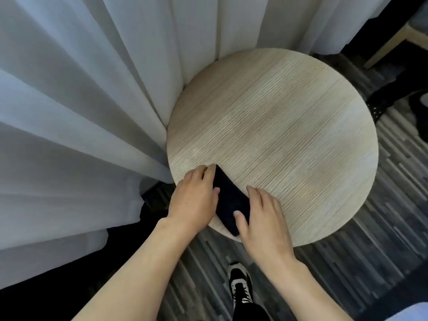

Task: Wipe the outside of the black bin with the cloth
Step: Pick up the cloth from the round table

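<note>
- Curtain [76, 107]: white, pleated, fills left side & top, brushing the table's far-left edge.
- Table [289, 135]: round, pale wood grain, centre-right; top bare apart from the cloth.
- Floor [370, 262]: dark striped carpet under & around table.
- Cloth [228, 200]: dark, folded into a long strip, lies flat at table's near edge, between both hands.
- Left hand [194, 200]: palm down on cloth's left side, fingers loosely together, resting on it, not pinching.
- Right hand [261, 218]: fingers spread; thumb pressing on cloth's near end.
- Shoe [239, 283]: black/white, on floor below hands.
- Bin: can't tell where; not seen.
</note>
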